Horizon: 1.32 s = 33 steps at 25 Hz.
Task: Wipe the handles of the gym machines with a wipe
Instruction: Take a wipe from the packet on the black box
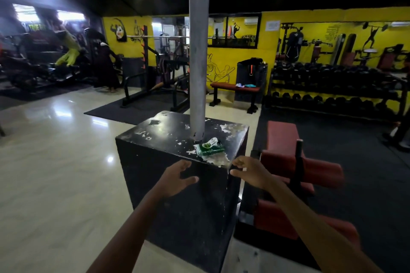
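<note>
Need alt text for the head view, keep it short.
Both empty hands, left hand and right hand, reach with open fingers toward a green wipes packet, its flap peeled up, lying on a chipped black painted block at the foot of a grey metal pillar. Red padded benches and a rack of black dumbbells stand to the right, before yellow walls.

No text can be read with certainty. The white notice (273,25) on the yellow wall (268,55) and the green packet (209,148) carry print, but it is too blurred.
</note>
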### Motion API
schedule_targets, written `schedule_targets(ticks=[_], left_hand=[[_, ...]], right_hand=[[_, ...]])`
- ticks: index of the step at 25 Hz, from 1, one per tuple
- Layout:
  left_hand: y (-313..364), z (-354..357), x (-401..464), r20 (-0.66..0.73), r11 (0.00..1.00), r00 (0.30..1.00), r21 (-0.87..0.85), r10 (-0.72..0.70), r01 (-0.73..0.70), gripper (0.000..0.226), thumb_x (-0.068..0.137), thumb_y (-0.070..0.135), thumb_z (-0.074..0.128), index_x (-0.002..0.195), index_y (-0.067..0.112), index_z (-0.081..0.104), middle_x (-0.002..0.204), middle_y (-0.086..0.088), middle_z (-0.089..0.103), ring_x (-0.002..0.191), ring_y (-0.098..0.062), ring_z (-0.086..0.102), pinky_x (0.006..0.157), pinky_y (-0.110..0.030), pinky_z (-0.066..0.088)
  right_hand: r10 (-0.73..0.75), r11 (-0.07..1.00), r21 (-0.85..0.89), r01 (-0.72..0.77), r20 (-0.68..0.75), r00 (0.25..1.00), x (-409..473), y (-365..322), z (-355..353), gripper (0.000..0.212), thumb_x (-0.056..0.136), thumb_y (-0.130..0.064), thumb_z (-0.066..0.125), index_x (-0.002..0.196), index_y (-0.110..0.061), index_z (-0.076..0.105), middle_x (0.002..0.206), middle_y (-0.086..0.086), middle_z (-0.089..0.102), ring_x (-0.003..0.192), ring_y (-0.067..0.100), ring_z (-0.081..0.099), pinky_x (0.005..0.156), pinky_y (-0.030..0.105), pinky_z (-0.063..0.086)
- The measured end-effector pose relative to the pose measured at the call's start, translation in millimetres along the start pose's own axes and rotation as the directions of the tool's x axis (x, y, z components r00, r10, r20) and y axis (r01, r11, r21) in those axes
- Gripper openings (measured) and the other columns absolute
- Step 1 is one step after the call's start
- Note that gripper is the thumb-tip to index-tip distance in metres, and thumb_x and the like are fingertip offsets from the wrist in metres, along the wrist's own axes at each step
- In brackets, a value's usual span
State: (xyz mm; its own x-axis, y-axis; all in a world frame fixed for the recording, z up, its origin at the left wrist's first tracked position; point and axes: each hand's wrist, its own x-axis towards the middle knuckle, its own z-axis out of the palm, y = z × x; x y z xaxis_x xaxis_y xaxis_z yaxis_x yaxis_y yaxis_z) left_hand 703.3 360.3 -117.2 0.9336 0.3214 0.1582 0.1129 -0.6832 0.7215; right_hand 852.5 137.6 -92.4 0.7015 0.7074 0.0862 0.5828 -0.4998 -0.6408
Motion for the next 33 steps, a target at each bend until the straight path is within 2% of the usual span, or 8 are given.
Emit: schedule_targets(ticks=[7, 13, 20, 23, 26, 29, 31, 33], left_hand=[[-43.3, 31.6, 129.8, -0.055, 0.999, 0.998, 0.049, 0.020, -0.018, 0.049, 0.081, 0.021, 0.074, 0.124, 0.004, 0.056, 0.120, -0.007, 0.060, 0.107, -0.018, 0.058, 0.093, -0.027, 0.046], [-65.8, 69.7, 223.5, -0.191, 0.995, 0.978, 0.064, 0.082, -0.071, 0.030, 0.077, 0.021, 0.076, 0.100, 0.007, 0.063, 0.102, -0.006, 0.060, 0.092, -0.019, 0.055, 0.078, -0.021, 0.039], [-70.5, 103.8, 267.4, -0.227, 0.968, 0.972, 0.251, 0.063, -0.004, 0.031, 0.081, 0.040, 0.068, 0.093, 0.013, 0.058, 0.100, -0.002, 0.055, 0.094, -0.020, 0.047, 0.082, -0.031, 0.043], [-74.1, 106.0, 267.8, -0.312, 0.985, 0.949, 0.170, 0.044, 0.010, 0.023, 0.083, 0.033, 0.065, 0.083, 0.012, 0.055, 0.091, -0.003, 0.055, 0.086, -0.020, 0.048, 0.073, -0.034, 0.045], [-74.7, 105.5, 263.2, -0.437, 1.000, 0.899, 0.030, 0.012, 0.002, 0.018, 0.089, 0.022, 0.058, 0.076, 0.011, 0.052, 0.080, -0.001, 0.053, 0.071, -0.018, 0.048, 0.063, -0.036, 0.044], [-77.8, 105.9, 258.5, -0.506, 0.995, 0.861, -0.095, -0.055, 0.008, 0.006, 0.092, 0.014, 0.057, 0.097, 0.012, 0.055, 0.090, 0.001, 0.055, 0.079, -0.014, 0.053, 0.069, -0.030, 0.046], [-79.2, 105.0, 255.9, -0.466, 0.995, 0.882, -0.099, -0.073, 0.030, 0.041, 0.086, 0.003, 0.058, 0.125, 0.014, 0.051, 0.110, 0.004, 0.051, 0.099, -0.011, 0.054, 0.083, -0.023, 0.049], [-82.7, 104.8, 255.8, -0.429, 0.999, 0.902, -0.029, -0.048, 0.039, 0.037, 0.082, -0.002, 0.061, 0.117, 0.010, 0.059, 0.110, 0.004, 0.048, 0.102, -0.013, 0.055, 0.085, -0.025, 0.051]], right_hand=[[0.024, 1.000, 0.011, -0.024, 0.038, 0.999, 124.3, 52.8, 15.1, 0.028, 0.089, -0.011, 0.061, 0.117, -0.006, 0.059, 0.113, 0.006, 0.063, 0.101, 0.012, 0.058, 0.074, 0.007, 0.042], [0.042, 0.997, 0.058, -0.043, 0.009, 0.999, 219.1, 84.8, 31.8, 0.025, 0.088, -0.004, 0.060, 0.112, -0.007, 0.063, 0.110, 0.007, 0.067, 0.101, 0.018, 0.063, 0.092, 0.030, 0.050], [-0.007, 0.998, 0.068, 0.004, 0.038, 0.999, 271.7, 102.8, 34.5, 0.027, 0.084, -0.001, 0.065, 0.111, -0.004, 0.064, 0.113, 0.007, 0.067, 0.099, 0.008, 0.060, 0.087, 0.014, 0.043], [-0.066, 0.996, 0.071, 0.061, 0.076, 0.995, 285.6, 106.1, 38.2, 0.025, 0.082, -0.007, 0.070, 0.107, -0.007, 0.066, 0.106, 0.005, 0.069, 0.094, 0.009, 0.063, 0.079, 0.004, 0.042], [-0.123, 0.991, 0.075, 0.115, 0.115, 0.986, 292.8, 105.2, 41.6, 0.021, 0.083, -0.011, 0.069, 0.104, -0.010, 0.068, 0.100, 0.002, 0.070, 0.088, 0.009, 0.063, 0.076, 0.008, 0.047], [-0.160, 0.985, 0.085, 0.149, 0.141, 0.977, 297.0, 104.1, 43.4, 0.010, 0.084, -0.011, 0.067, 0.094, -0.012, 0.069, 0.091, 0.002, 0.070, 0.084, 0.013, 0.065, 0.079, 0.025, 0.053], [-0.180, 0.982, 0.090, 0.168, 0.144, 0.973, 300.6, 103.9, 42.2, 0.004, 0.084, -0.009, 0.067, 0.085, -0.013, 0.068, 0.084, 0.002, 0.069, 0.079, 0.016, 0.066, 0.077, 0.028, 0.053], [-0.192, 0.980, 0.080, 0.181, 0.152, 0.970, 303.9, 104.7, 40.8, 0.006, 0.084, -0.010, 0.068, 0.081, -0.015, 0.066, 0.080, 0.001, 0.068, 0.075, 0.014, 0.065, 0.075, 0.028, 0.053]])
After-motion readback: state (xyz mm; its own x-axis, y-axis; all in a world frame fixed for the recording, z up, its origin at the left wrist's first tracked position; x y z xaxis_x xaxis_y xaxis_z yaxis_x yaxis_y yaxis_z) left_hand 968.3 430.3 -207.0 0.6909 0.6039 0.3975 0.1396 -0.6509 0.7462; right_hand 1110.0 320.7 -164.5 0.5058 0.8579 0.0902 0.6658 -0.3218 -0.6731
